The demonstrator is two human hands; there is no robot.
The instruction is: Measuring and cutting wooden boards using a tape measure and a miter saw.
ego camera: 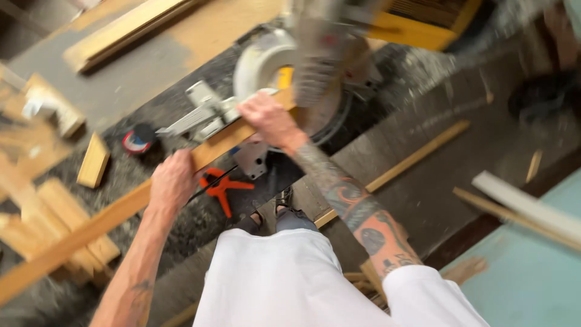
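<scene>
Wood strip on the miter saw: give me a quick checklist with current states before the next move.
1. Left hand on the long wood strip: ok, grip closed over it.
2. Right hand holds the strip at the miter saw: ok, pressing on it beside the blade guard.
3. Fingers away from the blade: cannot tell, saw head is blurred.
4. Strip flat against the fence: cannot tell, the hands hide it.
5. Orange clamp out of the way: ok, it lies on the floor below the strip.
6. Tape measure away from the strip: ok, it sits beside it.
</scene>
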